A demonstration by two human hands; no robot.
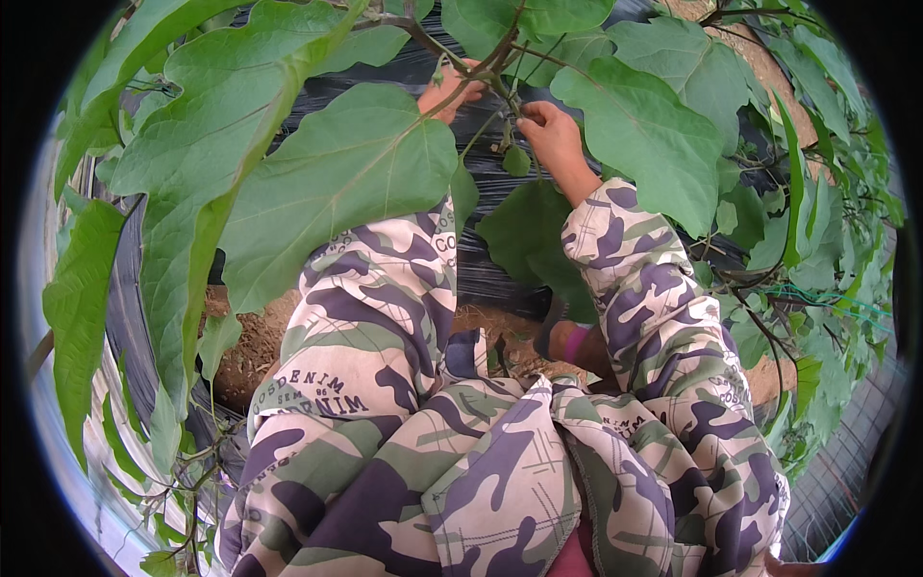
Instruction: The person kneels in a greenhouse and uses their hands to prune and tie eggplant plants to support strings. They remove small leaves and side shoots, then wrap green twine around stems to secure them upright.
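Both my arms in camouflage sleeves reach up into a leafy green plant. My left hand (448, 89) grips a thin brownish stem (490, 60) near the top middle, partly hidden behind a big leaf (336, 183). My right hand (553, 135) pinches a small green shoot (516, 159) hanging just below the same branching point. The two hands are close together, a few finger widths apart. What lies inside the right hand's fingers is too small to tell.
Large broad leaves (654, 125) crowd the top, left and right. Black plastic mulch (500, 279) covers the ground behind the plant, with bare brown soil (252, 346) below it. A shoe (553, 332) shows near the soil. Netting (846, 462) lies at the lower right.
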